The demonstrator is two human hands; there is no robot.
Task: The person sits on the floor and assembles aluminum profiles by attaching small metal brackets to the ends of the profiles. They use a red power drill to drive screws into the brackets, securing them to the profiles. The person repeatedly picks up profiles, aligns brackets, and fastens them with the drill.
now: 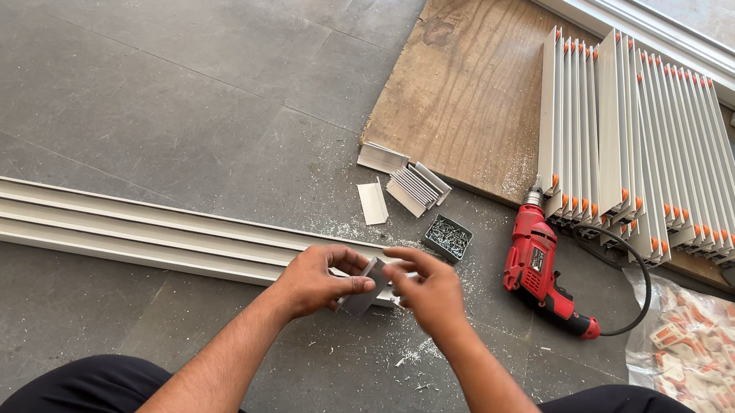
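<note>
My left hand and my right hand meet over the right end of a long pale aluminium track that lies on the grey floor. Between them is a small grey metal bracket, pinched by the fingers of both hands. Just beyond my hands stands a small box of screws. A stack of similar small metal pieces lies a little farther off, with one loose piece beside it.
A red corded drill lies right of my hands. Several white profiles with orange end caps rest on a plywood sheet. A clear bag of orange-and-white plastic parts is at the right. Metal shavings litter the floor.
</note>
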